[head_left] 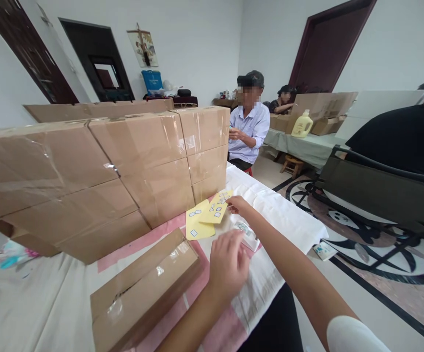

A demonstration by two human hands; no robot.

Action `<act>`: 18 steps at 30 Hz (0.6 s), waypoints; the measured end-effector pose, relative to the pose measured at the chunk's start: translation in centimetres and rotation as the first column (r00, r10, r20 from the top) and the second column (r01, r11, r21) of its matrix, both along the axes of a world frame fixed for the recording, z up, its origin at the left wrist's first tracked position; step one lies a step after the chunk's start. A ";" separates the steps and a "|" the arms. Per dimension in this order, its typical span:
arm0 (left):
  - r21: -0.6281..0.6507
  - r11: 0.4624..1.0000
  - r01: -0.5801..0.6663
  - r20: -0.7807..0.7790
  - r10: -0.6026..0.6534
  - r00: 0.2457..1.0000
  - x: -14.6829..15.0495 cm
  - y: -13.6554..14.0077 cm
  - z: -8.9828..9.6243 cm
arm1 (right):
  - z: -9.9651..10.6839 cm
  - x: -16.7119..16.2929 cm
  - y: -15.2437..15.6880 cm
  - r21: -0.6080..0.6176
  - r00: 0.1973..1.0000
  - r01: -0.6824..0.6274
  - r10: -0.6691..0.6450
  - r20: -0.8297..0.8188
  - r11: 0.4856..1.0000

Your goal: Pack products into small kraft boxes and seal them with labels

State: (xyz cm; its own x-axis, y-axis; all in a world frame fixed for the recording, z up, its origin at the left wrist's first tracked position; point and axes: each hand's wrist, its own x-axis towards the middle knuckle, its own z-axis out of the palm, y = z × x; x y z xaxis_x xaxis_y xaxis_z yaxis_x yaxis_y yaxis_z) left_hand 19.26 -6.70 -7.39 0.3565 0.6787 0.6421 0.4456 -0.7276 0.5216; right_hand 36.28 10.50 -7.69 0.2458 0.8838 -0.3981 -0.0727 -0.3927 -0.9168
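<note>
My right hand (236, 205) pinches the right edge of a yellow sheet (217, 208) printed with small outlined shapes. This sheet partly overlaps a second yellow sheet (199, 231) with similar shapes, lying on the table beside the stacked boxes. Nearer to me, my left hand (228, 261) hovers with loosely bent fingers, slightly blurred, and nothing shows in it. A small white packet (247, 235) with a printed pattern lies just beyond my left fingers, partly covered by them.
A wall of taped cardboard boxes (142, 171) stands along the far left. One closed carton (147, 288) lies in front of it. The white tablecloth (292, 220) drops at the right edge. A person (250, 122) sits beyond; a printed packet (324, 251) lies on the right.
</note>
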 end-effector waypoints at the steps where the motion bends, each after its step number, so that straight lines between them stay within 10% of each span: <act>1: -0.105 0.994 -0.027 0.126 0.040 0.991 0.9 1.4 0.0 | 0.4 -0.1 -0.6 0.068 1.000 -0.010 0.010 0.003 0.998; 5: -0.302 0.947 -0.112 0.336 0.216 0.917 3.0 6.0 -0.4 | 1.6 -0.5 -4.5 0.297 0.998 -0.058 0.056 0.015 0.953; 10: -0.192 0.970 -0.152 0.323 0.208 0.923 2.9 7.3 -1.1 | 1.5 -1.3 -9.0 0.540 0.983 -0.184 0.139 0.123 0.821; 18: -0.128 0.978 -0.162 0.309 0.195 0.931 0.5 7.4 0.1 | 2.5 -2.5 -11.6 0.577 0.910 -0.384 0.191 0.367 0.721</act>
State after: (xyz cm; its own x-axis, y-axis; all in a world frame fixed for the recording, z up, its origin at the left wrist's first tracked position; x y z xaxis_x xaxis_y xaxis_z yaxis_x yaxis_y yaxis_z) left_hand 19.75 0.73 -7.28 0.0112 0.7780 0.6282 0.3621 -0.5887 0.7227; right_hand 33.78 -1.11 -5.15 -0.0543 0.9492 0.3099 0.2257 0.3140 -0.9222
